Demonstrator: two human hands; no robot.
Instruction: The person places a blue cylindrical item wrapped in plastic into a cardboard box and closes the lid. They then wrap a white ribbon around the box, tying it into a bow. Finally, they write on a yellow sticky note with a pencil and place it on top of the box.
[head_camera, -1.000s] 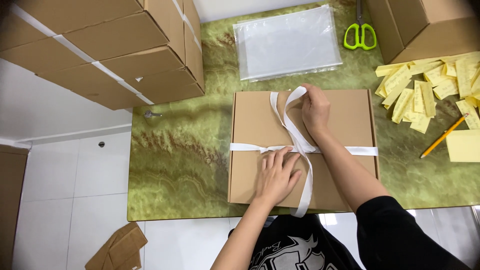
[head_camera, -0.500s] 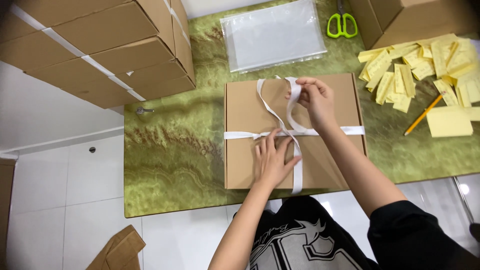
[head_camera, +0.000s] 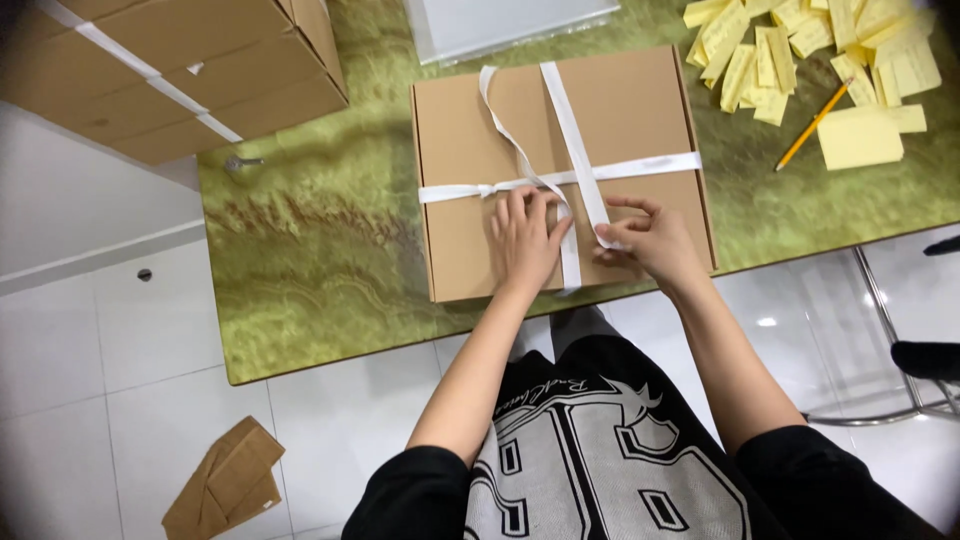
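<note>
Head view, centre of the frame: a flat brown cardboard box (head_camera: 560, 170) lies on the green marbled worktop (head_camera: 320, 260), its near edge close to the worktop's front edge. A white ribbon (head_camera: 640, 166) is wrapped around it crosswise, one band running left to right and another top to bottom, with a loose tail curling toward the upper left of the lid. The left hand (head_camera: 525, 240) lies flat, fingers spread, pressing on the crossing of the bands near the lid's lower middle. The right hand (head_camera: 650, 240), just to its right, pinches a ribbon end between thumb and forefinger, the other fingers loosely curled. By the look of it, the tying of the ribbon is under way; finishing the knot would call for keeping the crossing pinned while the free end is drawn through and pulled snug.

Yellow paper slips (head_camera: 800, 45) and a yellow pencil (head_camera: 815, 124) lie at upper right, a clear plastic sleeve (head_camera: 500, 25) at top centre, and stacked ribbon-tied brown cartons (head_camera: 170, 70) at upper left.
</note>
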